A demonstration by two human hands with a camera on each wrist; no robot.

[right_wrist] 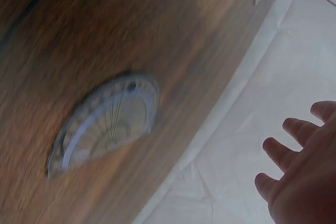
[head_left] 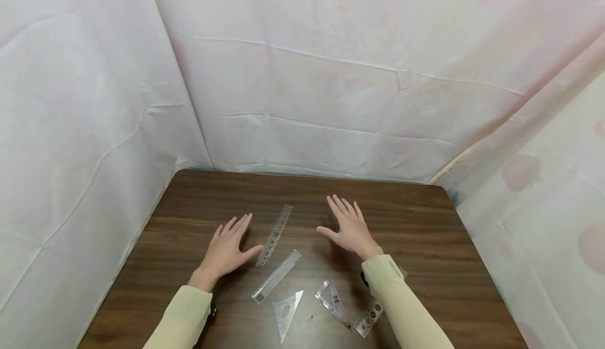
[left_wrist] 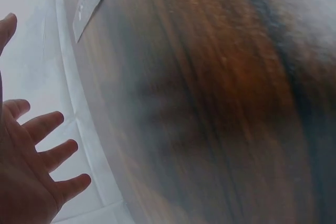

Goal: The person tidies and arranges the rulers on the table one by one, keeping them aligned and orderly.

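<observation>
Left hand (head_left: 226,252) flat, fingers spread, holds nothing — right hand (head_left: 351,229) same. Holed ruler (head_left: 274,236) lies between them, near left thumb. Other rulers, triangles sit loose on table (head_left: 425,223) — nothing picked up yet.

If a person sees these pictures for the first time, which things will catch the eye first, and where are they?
Two open hands, the left hand and the right hand, are spread above the middle of a dark wooden table, holding nothing. Clear plastic drawing tools lie between and before them: a stencil ruler, a plain ruler and two set squares near the front edge. The right wrist view also shows a protractor on the wood.
</observation>
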